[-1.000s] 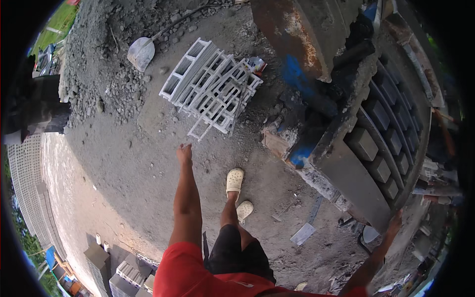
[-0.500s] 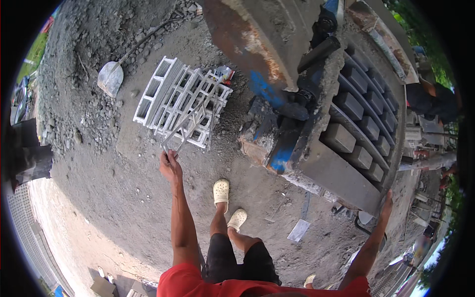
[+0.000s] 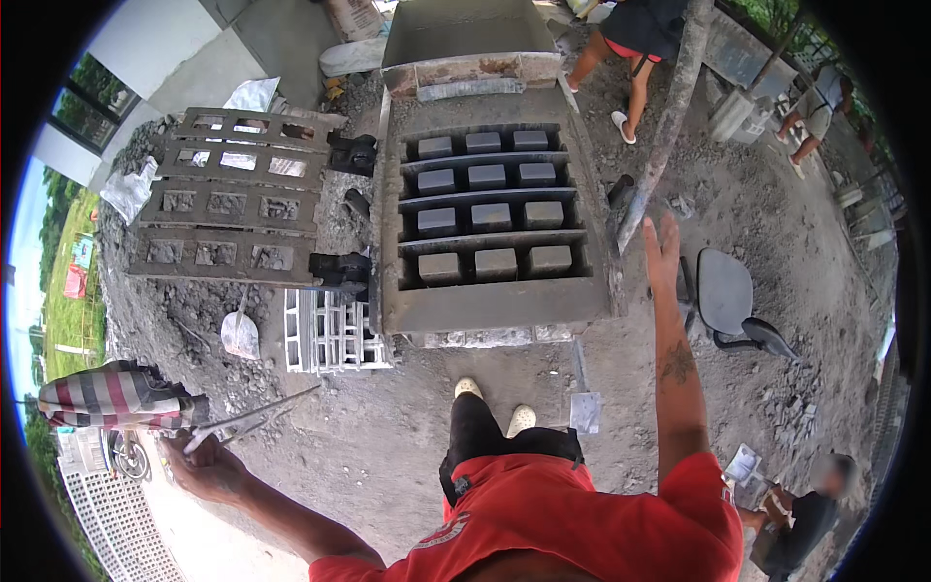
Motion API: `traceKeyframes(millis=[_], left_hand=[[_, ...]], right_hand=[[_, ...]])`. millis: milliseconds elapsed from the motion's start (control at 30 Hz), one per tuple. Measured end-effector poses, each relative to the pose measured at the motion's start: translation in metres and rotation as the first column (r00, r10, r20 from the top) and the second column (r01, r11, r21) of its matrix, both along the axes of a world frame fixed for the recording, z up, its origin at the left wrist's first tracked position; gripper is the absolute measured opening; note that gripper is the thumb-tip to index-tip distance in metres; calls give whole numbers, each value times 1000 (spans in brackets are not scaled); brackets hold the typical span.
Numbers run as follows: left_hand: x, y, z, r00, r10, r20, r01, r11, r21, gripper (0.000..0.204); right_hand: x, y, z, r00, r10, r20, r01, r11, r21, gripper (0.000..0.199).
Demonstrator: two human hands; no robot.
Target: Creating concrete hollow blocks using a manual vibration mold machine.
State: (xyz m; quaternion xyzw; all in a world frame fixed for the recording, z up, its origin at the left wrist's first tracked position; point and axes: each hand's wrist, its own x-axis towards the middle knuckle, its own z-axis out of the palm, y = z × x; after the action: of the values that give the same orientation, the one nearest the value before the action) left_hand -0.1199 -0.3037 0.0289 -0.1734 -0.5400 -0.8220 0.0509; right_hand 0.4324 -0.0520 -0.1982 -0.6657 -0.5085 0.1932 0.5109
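My left hand (image 3: 208,469) is closed around a pair of thin grey metal bars (image 3: 262,412), which point away to the right, above the ground. My right hand (image 3: 662,254) is raised at the right of the block mould (image 3: 504,308), fingers apart and holding nothing. Its fingertips are close to the lower end of a long grey pole (image 3: 669,131); whether they touch it I cannot tell. Rows of block-shaped cores stand in the mould's dark slots. A grey plate with rectangular openings (image 3: 228,170) reaches out from the mould's left side on two dark hinges.
Pale stacked frames (image 3: 335,335) lie below the plate, beside a shovel blade (image 3: 240,335). A plaid cloth (image 3: 116,393) hangs near my left hand. A chair (image 3: 725,291) is on the right. People are at the far right (image 3: 635,58), right (image 3: 819,102) and lower right (image 3: 805,524).
My view has swung round so the mould is straight ahead. My right hand has left the mould's near corner. The plate with openings now shows spread out leftward. My left hand keeps the bars.
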Motion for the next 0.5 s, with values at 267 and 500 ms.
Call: traceKeyframes(millis=[267, 500], left_hand=[[39, 156, 94, 267, -866, -422, 962, 212, 173, 32], [65, 397, 21, 247, -939, -238, 954, 192, 232, 29]], right_hand=[[49, 171, 170, 958, -236, 164, 171, 927, 335, 101], [41, 241, 142, 966, -255, 52, 222, 911, 347, 49]])
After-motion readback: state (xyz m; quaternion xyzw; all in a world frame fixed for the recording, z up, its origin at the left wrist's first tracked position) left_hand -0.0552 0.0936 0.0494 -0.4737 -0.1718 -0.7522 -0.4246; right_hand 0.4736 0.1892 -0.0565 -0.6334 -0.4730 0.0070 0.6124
